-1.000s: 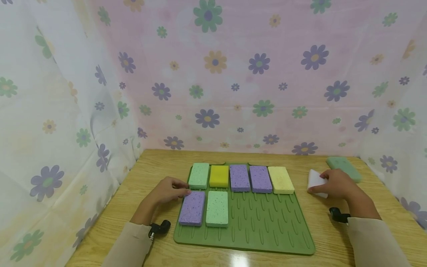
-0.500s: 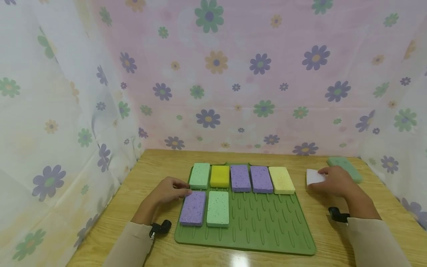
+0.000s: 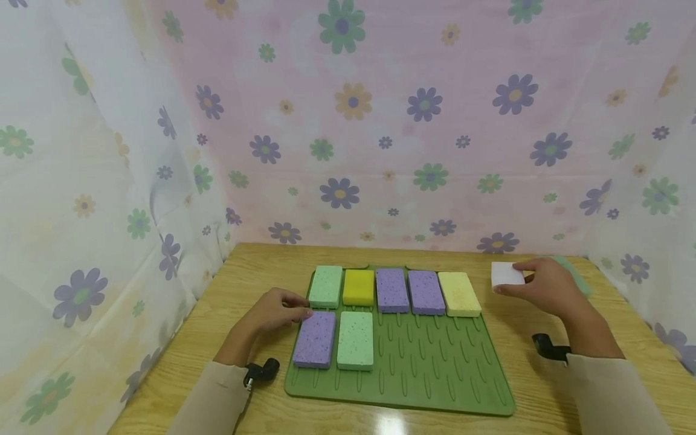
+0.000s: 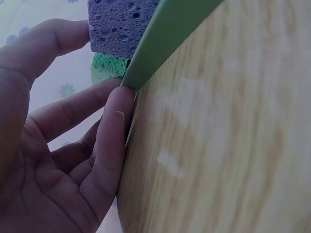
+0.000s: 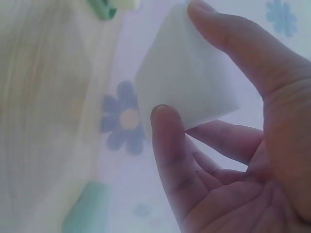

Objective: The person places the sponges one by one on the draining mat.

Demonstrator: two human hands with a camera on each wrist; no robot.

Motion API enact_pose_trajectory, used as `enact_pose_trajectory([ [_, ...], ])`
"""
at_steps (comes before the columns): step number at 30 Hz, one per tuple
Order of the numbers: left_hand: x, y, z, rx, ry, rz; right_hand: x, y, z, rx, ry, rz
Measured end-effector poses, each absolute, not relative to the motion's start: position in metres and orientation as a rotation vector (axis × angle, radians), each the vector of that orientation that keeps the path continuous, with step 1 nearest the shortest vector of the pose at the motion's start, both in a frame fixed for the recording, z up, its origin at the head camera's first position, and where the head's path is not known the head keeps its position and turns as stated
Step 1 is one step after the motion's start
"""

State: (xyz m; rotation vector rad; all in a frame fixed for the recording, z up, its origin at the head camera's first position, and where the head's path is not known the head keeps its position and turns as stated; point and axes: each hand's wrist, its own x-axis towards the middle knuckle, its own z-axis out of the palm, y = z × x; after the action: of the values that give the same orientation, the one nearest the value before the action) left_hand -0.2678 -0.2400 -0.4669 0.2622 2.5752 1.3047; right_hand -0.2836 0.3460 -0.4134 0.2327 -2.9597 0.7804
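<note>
In the head view my right hand [image 3: 551, 289] pinches a white sponge block [image 3: 507, 273] between thumb and fingers, right of the green mat [image 3: 435, 386]. The right wrist view shows this white block [image 5: 182, 77] raised off the table. My left hand [image 3: 276, 313] rests at the mat's left edge; in the left wrist view its thumb touches the side of a purple sponge [image 4: 119, 26] and its fingertips meet the mat's rim [image 4: 165, 36]. That front-row purple sponge [image 3: 314, 340] lies beside a light green one [image 3: 355, 340].
The mat's back row has a light green sponge [image 3: 325, 287], a yellow one [image 3: 358, 287], two purple ones [image 3: 391, 290] and a pale yellow one [image 3: 459, 293]. A green sponge [image 3: 577, 275] lies at the back right, partly behind my right hand. Flowered cloth [image 3: 380, 133] walls the wooden table.
My right hand has lifted the white block from the table and moved it slightly left and up in view. The left hand and the sponges on the mat have stayed put.
</note>
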Motion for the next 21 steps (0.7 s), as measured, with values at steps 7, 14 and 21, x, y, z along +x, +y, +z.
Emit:
enact_pose_trajectory([
  [7, -0.267, -0.24, -0.466, 0.266, 2.571, 1.306, -0.276, 0.325, -0.397, 0.302, -2.937, 0.828],
  [14, -0.268, -0.239, -0.467, 0.263, 2.576, 1.302, -0.269, 0.307, -0.386, 0.338, -2.945, 0.811],
  [21, -0.27, -0.241, -0.471, 0.262, 2.578, 1.302, -0.263, 0.289, -0.385, 0.426, -2.915, 0.777],
])
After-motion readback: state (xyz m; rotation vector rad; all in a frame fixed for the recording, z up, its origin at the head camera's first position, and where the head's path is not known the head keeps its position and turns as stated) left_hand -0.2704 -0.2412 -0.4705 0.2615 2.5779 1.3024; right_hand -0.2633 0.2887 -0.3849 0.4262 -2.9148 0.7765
